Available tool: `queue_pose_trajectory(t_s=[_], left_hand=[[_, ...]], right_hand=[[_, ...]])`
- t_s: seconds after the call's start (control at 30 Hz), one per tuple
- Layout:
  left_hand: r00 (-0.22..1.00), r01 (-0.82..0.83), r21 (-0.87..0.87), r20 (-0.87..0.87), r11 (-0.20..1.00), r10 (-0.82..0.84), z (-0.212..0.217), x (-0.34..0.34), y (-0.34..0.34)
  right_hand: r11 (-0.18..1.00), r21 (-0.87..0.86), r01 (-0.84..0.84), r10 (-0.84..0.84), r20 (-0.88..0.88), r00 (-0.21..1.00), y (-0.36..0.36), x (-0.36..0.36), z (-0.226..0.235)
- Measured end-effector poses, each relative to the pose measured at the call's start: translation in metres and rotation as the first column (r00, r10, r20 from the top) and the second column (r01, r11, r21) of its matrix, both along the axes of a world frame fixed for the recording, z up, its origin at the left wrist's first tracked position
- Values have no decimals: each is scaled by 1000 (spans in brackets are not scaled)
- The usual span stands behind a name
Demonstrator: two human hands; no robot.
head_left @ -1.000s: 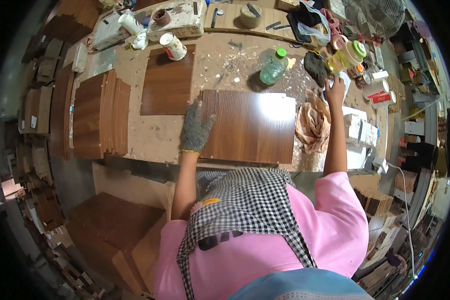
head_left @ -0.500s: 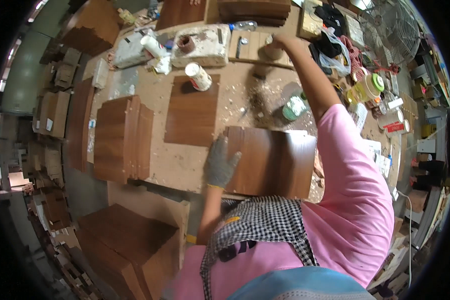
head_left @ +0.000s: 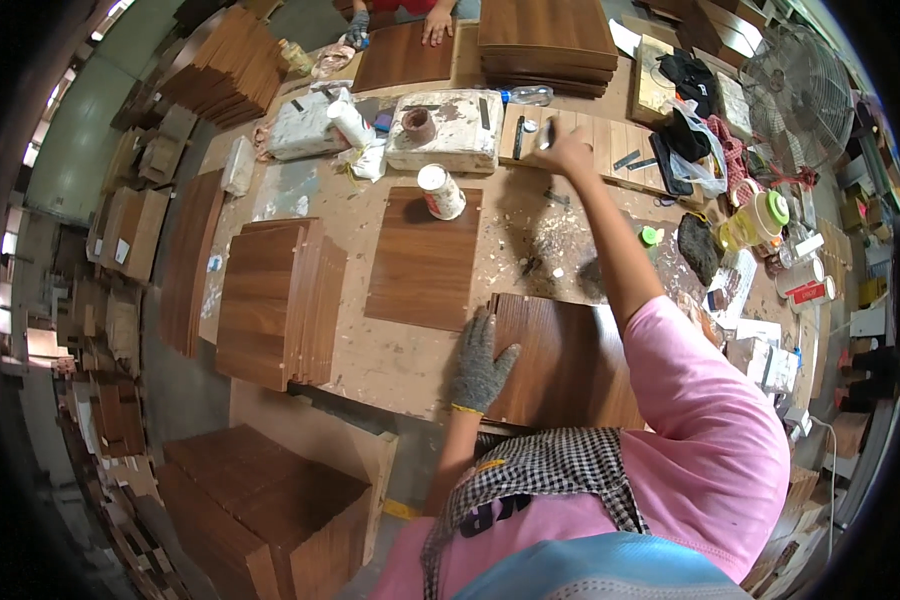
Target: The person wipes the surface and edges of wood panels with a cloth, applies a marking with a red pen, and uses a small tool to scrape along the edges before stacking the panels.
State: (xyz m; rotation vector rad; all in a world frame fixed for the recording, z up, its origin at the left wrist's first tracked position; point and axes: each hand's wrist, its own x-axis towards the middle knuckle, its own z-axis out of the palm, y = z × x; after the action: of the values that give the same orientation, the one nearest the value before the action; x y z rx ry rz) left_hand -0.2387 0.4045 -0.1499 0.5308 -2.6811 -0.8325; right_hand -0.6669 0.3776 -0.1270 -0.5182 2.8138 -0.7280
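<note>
My left hand point(head_left: 484, 370), in a grey glove with a yellow cuff, lies with fingers stretched out on the left edge of a stack of brown wood panels point(head_left: 560, 360) in front of me. Bare, my right hand point(head_left: 568, 150) reaches far over the table to a light slatted board point(head_left: 610, 150). Its fingers are closed around something pale and dark that I cannot make out. Beside it on the board are a small white round piece point(head_left: 530, 127) and a thin black tool point(head_left: 518, 137). My right forearm partly hides a green-capped bottle point(head_left: 650, 236).
A white tub point(head_left: 440, 192) stands on a single brown panel point(head_left: 420, 270). Panel stacks point(head_left: 270, 300) stand at the left. White blocks point(head_left: 445, 135) lie beyond. Across the table a co-worker's hands point(head_left: 436, 24) touch a panel. A yellow-green jug point(head_left: 755, 222) and fan point(head_left: 795, 95) are right.
The view has shifted, bringing the far side and the co-worker's hands into sight. My right hand remains over the slatted board; my left stays on the panel stack.
</note>
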Motion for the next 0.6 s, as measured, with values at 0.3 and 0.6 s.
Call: queue_pose_trajectory(t_s=[0.3, 0.6], left_hand=[[1000, 10, 28, -8, 1000, -10, -5, -1, 2], [1000, 2, 30, 27, 1000, -3, -3, -2, 4]], right_hand=[[940, 113, -323, 340, -204, 918, 0, 111, -64], [879, -180, -441, 336, -420, 843, -15, 81, -74]])
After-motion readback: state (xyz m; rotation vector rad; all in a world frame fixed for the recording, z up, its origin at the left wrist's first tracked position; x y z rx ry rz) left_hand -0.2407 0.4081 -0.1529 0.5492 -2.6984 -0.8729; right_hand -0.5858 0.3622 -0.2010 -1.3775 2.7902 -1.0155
